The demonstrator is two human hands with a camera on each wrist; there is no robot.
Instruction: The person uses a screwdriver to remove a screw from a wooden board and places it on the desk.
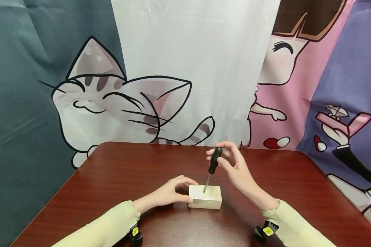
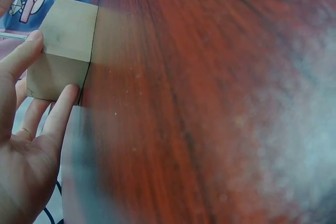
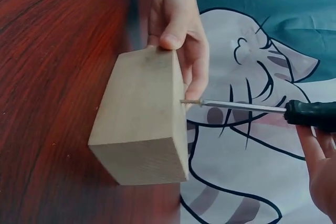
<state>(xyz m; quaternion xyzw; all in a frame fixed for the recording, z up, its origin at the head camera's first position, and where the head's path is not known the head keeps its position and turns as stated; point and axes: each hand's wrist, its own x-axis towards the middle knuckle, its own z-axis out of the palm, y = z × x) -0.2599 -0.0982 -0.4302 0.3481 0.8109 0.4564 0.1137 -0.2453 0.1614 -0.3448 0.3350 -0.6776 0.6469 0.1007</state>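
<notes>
A pale wooden block lies on the table. My left hand grips its left end, thumb on the near side and fingers on the far side; the left wrist view shows fingertips against the block. My right hand holds a screwdriver by its black handle, thumb against it. The screwdriver leans slightly, its tip down at the block's top. In the right wrist view a brass-coloured screw stands partly out of the block, and the screwdriver shaft meets its head.
The reddish-brown wooden table spreads around the block. Behind it hangs a cloth backdrop with a cartoon cat and figures. A small black wrist device sits under the left sleeve, another device by the right.
</notes>
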